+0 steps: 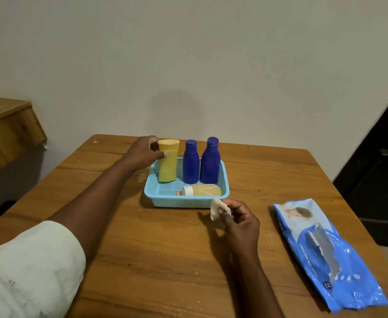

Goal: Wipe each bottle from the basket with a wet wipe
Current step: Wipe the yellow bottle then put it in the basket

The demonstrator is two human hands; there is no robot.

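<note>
A light blue basket sits at the middle of the wooden table. Inside it stand a yellow bottle at the left and two dark blue bottles to its right. A small yellow bottle with a white cap lies on its side along the basket's front. My left hand grips the upper part of the yellow bottle, which stands in the basket. My right hand hovers just in front of the basket and pinches a crumpled white wet wipe.
A blue wet wipe pack lies on the table at the right, its flap peeled open. A wall rises right behind the table. A wooden ledge juts out at the left. A dark doorway is at the far right.
</note>
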